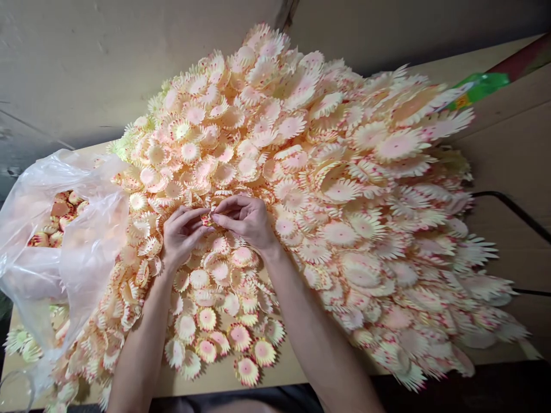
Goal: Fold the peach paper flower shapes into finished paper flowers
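Pinching small red-yellow piece (pixel 207 220), our left hand (pixel 183 232) and right hand (pixel 247 221) met over petal pile (pixel 340 234); thumb and fingers of each were pressed together on it. Petal discs (pixel 247 371) were thin, round, finely fringed, cream with pinkish centres and reddish tips; exact material we could not tell. At our left, crinkled translucent plastic bag (pixel 88 252) held small rounded buds (pixel 64 222). Glossy green wrapper (pixel 486 87) lay far right. Pile crowded our hands, hid most of smooth tabletop (pixel 206 384).
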Motion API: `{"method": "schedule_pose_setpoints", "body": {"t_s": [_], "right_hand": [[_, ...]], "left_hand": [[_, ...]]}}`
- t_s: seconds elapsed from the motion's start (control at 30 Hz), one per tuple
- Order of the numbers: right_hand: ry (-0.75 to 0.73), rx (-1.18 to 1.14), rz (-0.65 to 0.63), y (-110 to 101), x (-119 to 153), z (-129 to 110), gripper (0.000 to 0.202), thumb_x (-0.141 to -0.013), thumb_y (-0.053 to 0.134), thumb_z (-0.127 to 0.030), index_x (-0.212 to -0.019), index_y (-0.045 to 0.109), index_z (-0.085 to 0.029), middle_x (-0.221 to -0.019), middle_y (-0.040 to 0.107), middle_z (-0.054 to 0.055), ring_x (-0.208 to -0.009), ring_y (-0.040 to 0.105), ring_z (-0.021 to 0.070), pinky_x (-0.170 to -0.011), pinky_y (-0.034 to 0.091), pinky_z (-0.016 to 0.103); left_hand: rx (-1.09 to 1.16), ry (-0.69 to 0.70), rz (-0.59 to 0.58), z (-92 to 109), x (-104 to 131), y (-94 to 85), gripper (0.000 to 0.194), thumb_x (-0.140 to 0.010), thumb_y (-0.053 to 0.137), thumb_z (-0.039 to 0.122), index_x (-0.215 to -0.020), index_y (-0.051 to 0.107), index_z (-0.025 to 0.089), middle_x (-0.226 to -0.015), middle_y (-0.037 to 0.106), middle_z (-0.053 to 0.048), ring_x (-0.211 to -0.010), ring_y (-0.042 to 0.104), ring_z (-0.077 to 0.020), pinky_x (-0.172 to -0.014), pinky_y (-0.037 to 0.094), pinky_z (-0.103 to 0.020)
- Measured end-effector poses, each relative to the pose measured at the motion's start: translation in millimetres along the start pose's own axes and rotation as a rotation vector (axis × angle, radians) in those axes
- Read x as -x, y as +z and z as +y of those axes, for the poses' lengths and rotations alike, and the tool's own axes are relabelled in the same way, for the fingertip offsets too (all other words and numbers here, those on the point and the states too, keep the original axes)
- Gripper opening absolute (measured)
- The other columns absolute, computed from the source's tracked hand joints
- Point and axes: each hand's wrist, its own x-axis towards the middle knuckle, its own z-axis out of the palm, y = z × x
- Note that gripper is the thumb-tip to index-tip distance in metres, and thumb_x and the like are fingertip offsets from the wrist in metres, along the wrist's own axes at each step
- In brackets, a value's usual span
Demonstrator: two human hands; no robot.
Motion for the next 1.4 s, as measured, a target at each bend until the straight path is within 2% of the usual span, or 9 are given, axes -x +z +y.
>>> {"method": "schedule_pose_setpoints", "body": {"t_s": [0.13,0.3,0.53,0.83,0.97,1.03,1.2,1.3,1.4], "right_hand": [[-0.015,-0.005,0.039,-0.1,-2.2,2.6,0.016,-0.068,0.081,-0.026,-0.076,0.07,-0.019,-0.075,0.07,0.0,-0.061,0.063,0.0105,-0.057,0.052,0.022],[-0.006,-0.025,0.062,-0.2,-4.1,4.7,0.021,-0.07,0.08,-0.032,-0.078,0.065,-0.019,-0.075,0.067,0.0,-0.059,0.058,0.0093,-0.052,0.046,0.021],[-0.003,0.005,-0.021,-2.1,-1.5,1.9,0.015,-0.074,0.074,-0.031,-0.078,0.065,-0.019,-0.072,0.065,-0.001,-0.044,0.045,0.0053,-0.038,0.034,0.02],[-0.003,0.003,-0.072,-1.8,-0.5,-0.5,0.021,-0.069,0.083,-0.03,-0.079,0.068,-0.02,-0.073,0.069,-0.001,-0.055,0.059,0.0099,-0.049,0.048,0.022],[-0.001,-0.004,0.051,-1.5,-2.4,2.4,0.023,-0.07,0.083,-0.034,-0.077,0.066,-0.02,-0.068,0.067,-0.002,-0.043,0.049,0.0072,-0.037,0.037,0.021],[-0.021,0.001,0.09,-1.3,-3.0,2.8,0.023,-0.07,0.083,-0.034,-0.078,0.066,-0.02,-0.07,0.067,-0.001,-0.046,0.052,0.008,-0.04,0.04,0.021],[-0.013,0.044,-0.048,-1.9,-1.8,-0.1,0.024,-0.068,0.083,-0.033,-0.082,0.069,-0.019,-0.081,0.071,0.001,-0.067,0.066,0.0128,-0.058,0.054,0.024],[0.006,0.04,-0.099,-2.3,-1.0,-0.8,0.024,-0.067,0.083,-0.033,-0.083,0.07,-0.019,-0.079,0.071,0.001,-0.059,0.062,0.0106,-0.052,0.051,0.022],[-0.001,0.053,-0.028,-1.9,-1.5,1.5,0.022,-0.068,0.082,-0.032,-0.08,0.069,-0.019,-0.072,0.069,0.0,-0.051,0.058,0.009,-0.045,0.047,0.021]], "left_hand": [[0.087,-0.017,0.036,-0.4,0.1,1.0,0.034,-0.072,0.084,0.032,-0.104,0.077,0.022,-0.09,0.062,-0.004,-0.075,0.062,-0.0105,-0.061,0.056,-0.018],[0.176,-0.062,0.081,0.7,0.6,1.9,0.033,-0.071,0.085,0.027,-0.102,0.078,0.022,-0.087,0.06,-0.002,-0.071,0.06,-0.0079,-0.057,0.052,-0.015],[0.093,-0.028,0.034,-0.6,0.4,1.1,0.033,-0.072,0.085,0.029,-0.103,0.077,0.022,-0.091,0.061,-0.003,-0.076,0.061,-0.0106,-0.06,0.054,-0.019],[0.038,0.004,-0.006,1.0,-0.2,-0.4,0.033,-0.073,0.083,0.031,-0.105,0.077,0.022,-0.092,0.064,-0.005,-0.08,0.064,-0.0129,-0.062,0.057,-0.02],[0.103,-0.009,0.026,0.0,-0.1,-0.7,0.033,-0.073,0.084,0.026,-0.106,0.076,0.023,-0.093,0.062,-0.004,-0.078,0.063,-0.011,-0.063,0.056,-0.02],[0.105,-0.007,0.025,-0.3,0.0,-1.0,0.033,-0.073,0.084,0.025,-0.105,0.077,0.023,-0.092,0.061,-0.003,-0.076,0.062,-0.0101,-0.063,0.056,-0.019],[0.06,-0.004,0.005,-0.6,0.3,-1.0,0.033,-0.074,0.083,0.028,-0.106,0.076,0.023,-0.092,0.062,-0.004,-0.08,0.064,-0.0123,-0.064,0.057,-0.02],[0.035,0.005,0.006,-0.7,0.3,-1.0,0.033,-0.075,0.082,0.03,-0.106,0.076,0.022,-0.092,0.063,-0.005,-0.081,0.064,-0.0133,-0.065,0.057,-0.021],[0.056,0.0,0.015,-0.7,0.0,-1.2,0.034,-0.074,0.083,0.03,-0.106,0.076,0.022,-0.092,0.062,-0.004,-0.078,0.063,-0.0122,-0.062,0.056,-0.02]]}}
